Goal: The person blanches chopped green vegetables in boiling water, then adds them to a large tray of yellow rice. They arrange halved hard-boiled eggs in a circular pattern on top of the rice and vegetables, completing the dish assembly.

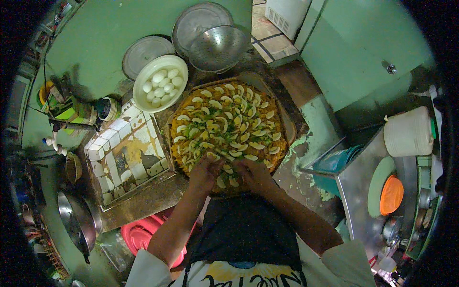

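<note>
A wide tray of orange food [191,143], strewn with white egg slices and chopped green herbs, lies right in front of me. Over its near edge, my left hand [206,173] is closed on a piece of boiled egg [213,156]. My right hand [252,174] is beside it, fingers curled toward the left; a thin dark shape runs between the two hands, too dim to name. At the tray's far left stands a pale bowl [139,99] holding several whole peeled eggs [161,87].
Behind the tray, a metal colander [217,48] and two round lids [147,53] lean on the green wall. A tiled basin [112,184] lies left, a red lidded container [138,233] below. At right, a metal counter [356,201] carries an orange basket [392,195].
</note>
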A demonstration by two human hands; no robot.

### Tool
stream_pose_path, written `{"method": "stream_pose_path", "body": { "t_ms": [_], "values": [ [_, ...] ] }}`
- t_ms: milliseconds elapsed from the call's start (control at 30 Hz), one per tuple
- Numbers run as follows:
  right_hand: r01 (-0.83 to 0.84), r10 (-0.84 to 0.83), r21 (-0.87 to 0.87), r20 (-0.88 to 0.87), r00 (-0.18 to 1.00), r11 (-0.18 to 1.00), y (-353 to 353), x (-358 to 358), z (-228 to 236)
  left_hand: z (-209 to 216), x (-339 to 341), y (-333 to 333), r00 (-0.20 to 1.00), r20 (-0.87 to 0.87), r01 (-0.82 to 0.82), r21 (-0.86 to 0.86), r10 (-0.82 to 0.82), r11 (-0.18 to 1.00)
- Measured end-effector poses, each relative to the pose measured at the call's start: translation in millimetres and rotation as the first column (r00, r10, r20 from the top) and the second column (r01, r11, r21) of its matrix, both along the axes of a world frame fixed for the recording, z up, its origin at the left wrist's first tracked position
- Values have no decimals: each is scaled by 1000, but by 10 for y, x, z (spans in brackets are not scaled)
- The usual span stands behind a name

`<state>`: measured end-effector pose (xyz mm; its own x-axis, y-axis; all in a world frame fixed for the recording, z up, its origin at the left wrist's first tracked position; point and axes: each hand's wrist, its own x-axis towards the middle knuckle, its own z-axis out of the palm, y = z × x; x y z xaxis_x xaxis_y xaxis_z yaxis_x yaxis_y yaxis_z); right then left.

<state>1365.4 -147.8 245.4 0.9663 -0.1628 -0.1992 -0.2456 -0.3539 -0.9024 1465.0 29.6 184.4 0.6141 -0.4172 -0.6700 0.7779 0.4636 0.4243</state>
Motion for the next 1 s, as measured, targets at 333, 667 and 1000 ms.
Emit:
{"method": "stream_pose_path", "body": {
  "t_ms": [333, 667, 1000],
  "values": [
    [76, -60, 134, -119, 991, 988, 145, -23, 89, 129, 116, -36, 995, 99, 17, 23, -19, 1000],
    [263, -92, 432, -378, 921, 862, 86, 293, 83, -15, 333, -122, 998, 62, -33, 80, 28, 996],
    [65, -24, -199, 202, 979, 978, 39, 311, -126, -90, 546, -140, 996, 47, 78, 20, -79, 997]
  ]
}}
